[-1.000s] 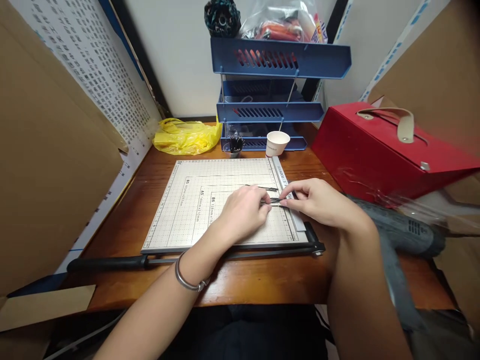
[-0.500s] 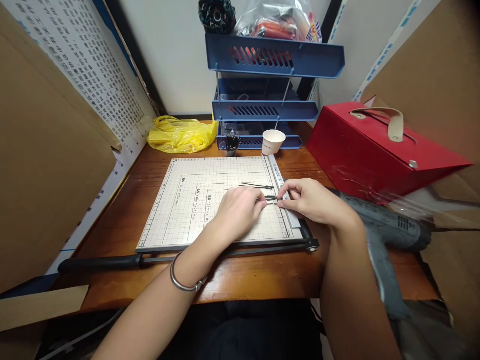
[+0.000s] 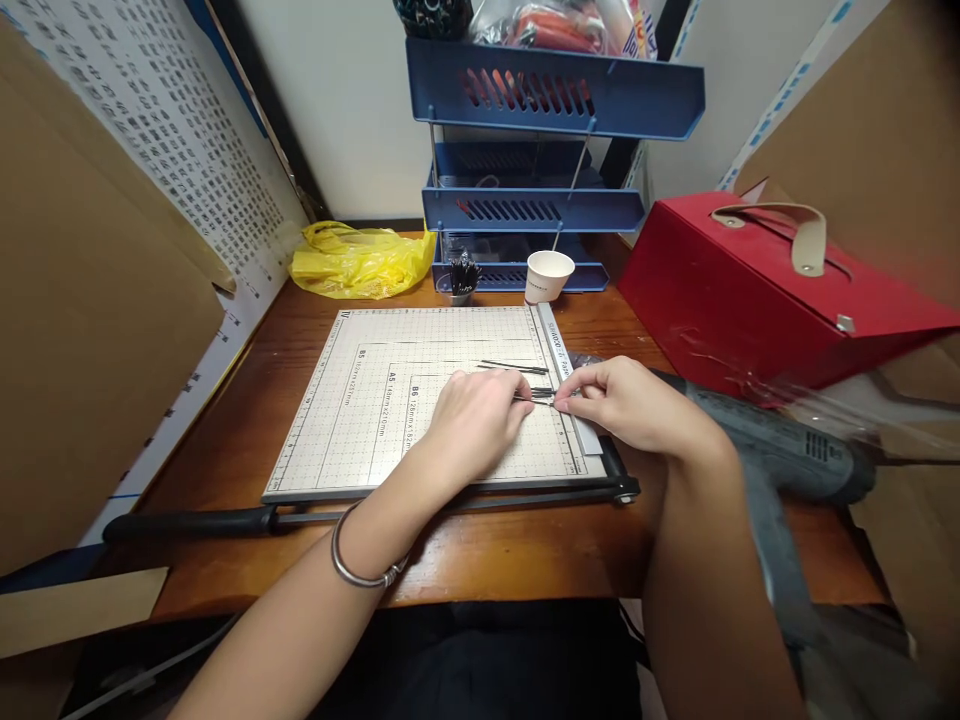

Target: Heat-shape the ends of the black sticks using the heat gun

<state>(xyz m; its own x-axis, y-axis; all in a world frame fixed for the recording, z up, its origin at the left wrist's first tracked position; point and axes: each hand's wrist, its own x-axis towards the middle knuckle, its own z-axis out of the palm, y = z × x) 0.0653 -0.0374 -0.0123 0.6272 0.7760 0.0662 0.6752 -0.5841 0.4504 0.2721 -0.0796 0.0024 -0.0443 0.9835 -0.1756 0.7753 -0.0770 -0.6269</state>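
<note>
A guillotine paper cutter [image 3: 322, 450] with a printed grid lies in front of me. Over its right half, my left hand [image 3: 480, 415] is closed, thumb and fingertips pinching one end of a thin black strand [image 3: 543, 403]. My right hand [image 3: 619, 405] pinches the strand's other end beside the cutter's metal ruler edge [image 3: 559, 360]. Between my fingertips more thin black strands lie close together on the board, partly hidden. Just beyond them rest a few loose black strands [image 3: 514, 368]. Their exact kind is too small to tell.
Behind the cutter stand a small clear cup [image 3: 459, 296] of black strands, a paper cup [image 3: 549, 278], a yellow plastic bag [image 3: 364, 262] and blue stacked trays [image 3: 532, 210]. On the right are a red box [image 3: 720, 300] and a grey heat gun [image 3: 780, 440]. The cutter's handle [image 3: 187, 524] extends left.
The camera view has shifted slightly. Both hands stay pinched at nearly the same spot above the board, the fingertips moving only a little.
</note>
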